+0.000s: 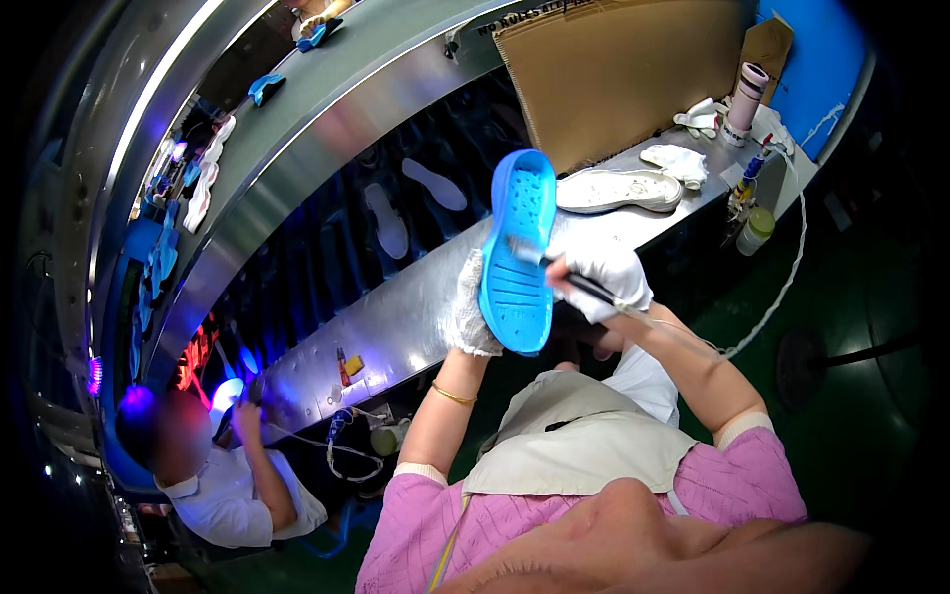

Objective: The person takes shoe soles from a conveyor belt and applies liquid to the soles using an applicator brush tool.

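Observation:
A bright blue shoe sole [517,297] stands upright in front of me, its ridged and pitted inner face turned toward me. My left hand [469,312], in a white knit glove, grips it by the left edge near its lower end. My right hand [609,277], gloved with fingertips bare, is closed on a dark-handled brush [586,285]. The blurred brush head lies over the middle of the sole. A thin white hose runs from near my right hand. Just beyond it, a white sole [618,190] rests on the metal bench [396,322].
A crumpled white cloth [677,164], white gloves [699,118] and a pink bottle [746,104] stand at the bench's right end, beside a large cardboard sheet [623,79]. A glue container [756,230] hangs below. Pale insoles [386,220] lie beyond the bench. Left, a co-worker [237,485] sits.

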Available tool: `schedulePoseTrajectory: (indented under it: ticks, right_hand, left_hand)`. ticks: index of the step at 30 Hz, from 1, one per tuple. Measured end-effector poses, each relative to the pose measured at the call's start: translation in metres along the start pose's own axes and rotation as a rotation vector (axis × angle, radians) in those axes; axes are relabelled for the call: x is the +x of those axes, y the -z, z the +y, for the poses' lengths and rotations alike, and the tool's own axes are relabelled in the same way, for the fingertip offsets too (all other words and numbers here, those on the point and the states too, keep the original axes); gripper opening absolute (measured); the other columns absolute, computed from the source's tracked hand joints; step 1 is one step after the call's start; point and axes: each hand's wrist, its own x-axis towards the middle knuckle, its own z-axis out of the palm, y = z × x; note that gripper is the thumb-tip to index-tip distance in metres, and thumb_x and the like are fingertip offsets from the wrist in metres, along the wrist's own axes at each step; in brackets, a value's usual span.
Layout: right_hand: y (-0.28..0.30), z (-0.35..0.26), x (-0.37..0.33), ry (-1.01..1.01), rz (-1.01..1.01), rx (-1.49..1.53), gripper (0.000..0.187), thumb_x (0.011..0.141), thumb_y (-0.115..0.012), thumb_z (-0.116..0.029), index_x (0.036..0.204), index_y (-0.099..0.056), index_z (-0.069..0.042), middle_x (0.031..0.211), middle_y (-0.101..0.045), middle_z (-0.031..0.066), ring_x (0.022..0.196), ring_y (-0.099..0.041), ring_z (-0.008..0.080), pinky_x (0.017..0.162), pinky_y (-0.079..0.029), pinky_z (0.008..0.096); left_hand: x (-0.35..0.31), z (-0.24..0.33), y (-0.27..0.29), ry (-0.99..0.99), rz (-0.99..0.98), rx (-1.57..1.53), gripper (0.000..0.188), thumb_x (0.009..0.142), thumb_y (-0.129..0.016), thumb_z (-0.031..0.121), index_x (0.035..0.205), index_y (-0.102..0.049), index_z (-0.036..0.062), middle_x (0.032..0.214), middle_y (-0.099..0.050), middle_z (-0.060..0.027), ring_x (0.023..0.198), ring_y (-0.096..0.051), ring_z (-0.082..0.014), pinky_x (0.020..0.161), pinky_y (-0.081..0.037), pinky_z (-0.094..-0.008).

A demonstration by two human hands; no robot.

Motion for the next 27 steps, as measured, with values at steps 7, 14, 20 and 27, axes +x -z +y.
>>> schedulePoseTrajectory:
  ticks: [7,14,20,27]
  right_hand:
    - [0.05,-0.03,0.002,-0.342,0.213,0.316,0.015,0.079,-0.074,0.006,0.089,-0.067,-0.003,0.086,-0.068,0.0053,0.075,-0.062,0.0082,0.068,-0.051,0.0224]
    - [0.035,-0.019,-0.003,-0.297,0.222,0.31,0.021,0.079,-0.072,0.008,0.093,-0.061,-0.003,0.089,-0.063,0.0084,0.067,-0.065,0.0122,0.056,-0.05,0.0197]
    - [0.034,-0.012,-0.004,-0.503,0.231,0.438,0.02,0.076,-0.072,0.012,0.09,-0.065,-0.001,0.087,-0.064,0.0075,0.074,-0.063,0.0113,0.068,-0.051,0.0236]
    - [0.018,0.003,0.0,-0.583,0.146,0.366,0.019,0.078,-0.072,0.01,0.089,-0.064,-0.003,0.086,-0.065,0.0065,0.072,-0.066,0.0114,0.065,-0.053,0.0221]
  left_hand:
    - [0.015,0.102,-0.063,-0.157,-0.472,0.245,0.091,0.091,-0.042,0.068,0.146,-0.029,-0.0038,0.136,-0.048,-0.0303,0.111,-0.061,-0.0405,0.096,-0.051,-0.0519]
    - [0.125,0.279,-0.132,-0.798,-0.003,0.693,0.067,0.097,-0.037,0.054,0.143,-0.039,0.0061,0.133,-0.056,-0.0142,0.121,-0.055,-0.0332,0.105,-0.044,-0.0435]
    - [0.102,0.366,-0.053,-0.73,1.306,2.334,0.065,0.085,-0.059,0.045,0.144,-0.042,0.0232,0.144,-0.046,-0.0128,0.134,-0.043,-0.0322,0.11,-0.033,-0.0568]
    - [-0.027,0.472,0.052,-0.25,1.986,2.24,0.077,0.078,-0.064,0.053,0.147,-0.036,0.0341,0.155,-0.033,-0.0031,0.14,-0.035,-0.0311,0.107,-0.029,-0.0629]
